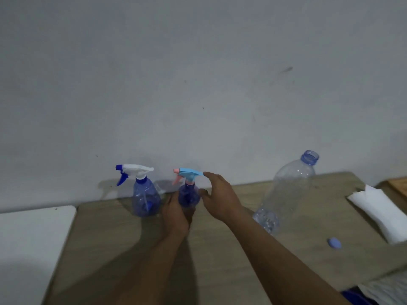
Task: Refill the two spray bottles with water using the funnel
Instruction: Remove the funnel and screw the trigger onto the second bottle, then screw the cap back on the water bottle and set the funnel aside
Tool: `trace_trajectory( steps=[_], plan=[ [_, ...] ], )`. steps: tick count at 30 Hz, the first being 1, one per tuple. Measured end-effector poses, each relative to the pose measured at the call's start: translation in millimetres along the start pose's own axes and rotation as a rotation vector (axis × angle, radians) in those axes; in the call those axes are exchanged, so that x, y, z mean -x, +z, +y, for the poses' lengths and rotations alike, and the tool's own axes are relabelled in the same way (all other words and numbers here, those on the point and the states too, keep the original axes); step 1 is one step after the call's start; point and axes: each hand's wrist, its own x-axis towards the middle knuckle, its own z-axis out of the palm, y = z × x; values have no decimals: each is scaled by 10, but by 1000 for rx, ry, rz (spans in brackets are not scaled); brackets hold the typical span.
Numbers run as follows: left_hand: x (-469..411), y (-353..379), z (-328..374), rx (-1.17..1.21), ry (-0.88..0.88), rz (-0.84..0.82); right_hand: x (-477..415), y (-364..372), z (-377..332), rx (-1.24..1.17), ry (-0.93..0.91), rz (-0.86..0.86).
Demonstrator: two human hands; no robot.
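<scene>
Two blue see-through spray bottles stand at the back of the wooden table point(123, 249). The left spray bottle point(145, 199) has a white and dark blue trigger head. The right spray bottle point(188, 194) has a light blue and pink trigger head, and my left hand point(176, 214) grips its body from the front. My right hand point(218, 194) hovers just right of that head, fingers spread, with one fingertip close to the head's rear end. A large clear water bottle point(286, 194) stands uncapped to the right, nearly empty. No funnel shows.
A small blue cap point(334, 242) lies on the table right of my forearm. A white folded paper or cloth point(383, 214) lies at the right edge. A white surface point(28, 245) adjoins the table on the left. A grey wall rises directly behind.
</scene>
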Motion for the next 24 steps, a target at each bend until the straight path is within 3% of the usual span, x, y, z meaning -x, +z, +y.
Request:
trace_trajectory(
  steps=[4,14,19,24],
  plan=[
    [216,-89,62,-222,96,-84,345,-155,53,71,32,-30],
    [703,78,968,-243,346,-339,1294,-795,588,135,206,-90],
    [894,444,1416,-253,385,-450,1554,-1213,1052,199,294,-62],
    [971,822,1629,-182,316,-480,1588,-1491,1740,255,387,-40]
  ],
)
